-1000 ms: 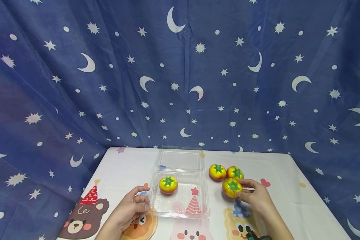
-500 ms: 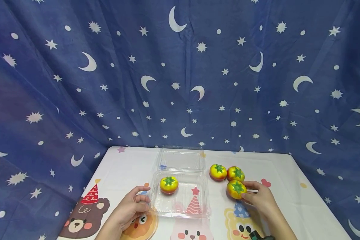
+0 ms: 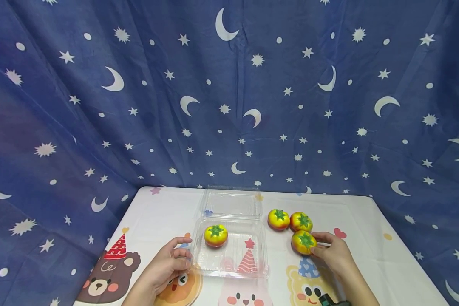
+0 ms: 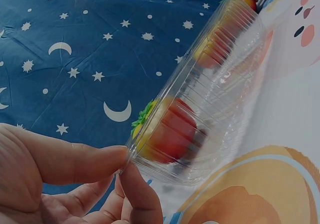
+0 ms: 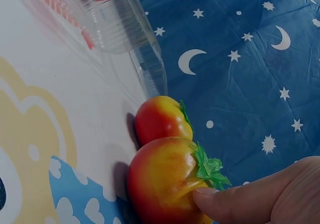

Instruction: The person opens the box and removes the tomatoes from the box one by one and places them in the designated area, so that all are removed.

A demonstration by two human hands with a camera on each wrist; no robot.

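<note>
In the head view, a clear plastic clamshell box point(image 3: 229, 267) lies open on the table, its lid point(image 3: 231, 204) folded back. One yellow-red toy tomato point(image 3: 216, 236) with a green star-shaped top sits in the left of its base. My left hand point(image 3: 168, 267) pinches the box's near left rim between thumb and fingers, as the left wrist view shows. To the right of the box, my right hand point(image 3: 332, 250) holds a toy tomato point(image 3: 304, 242) by its right side, thumb on it near the green leaves point(image 5: 210, 169). Its far fingers are hidden in the right wrist view.
Behind the held one, two more toy tomatoes point(image 3: 279, 219) stand side by side, right of the box. A white tablecloth point(image 3: 352, 221) with cartoon animals covers the table. A blue curtain point(image 3: 229, 106) with moons and stars hangs at the back and sides.
My right hand has moved slightly right with its toy tomato, mostly in the first half second. The left hand stays at the box's rim.
</note>
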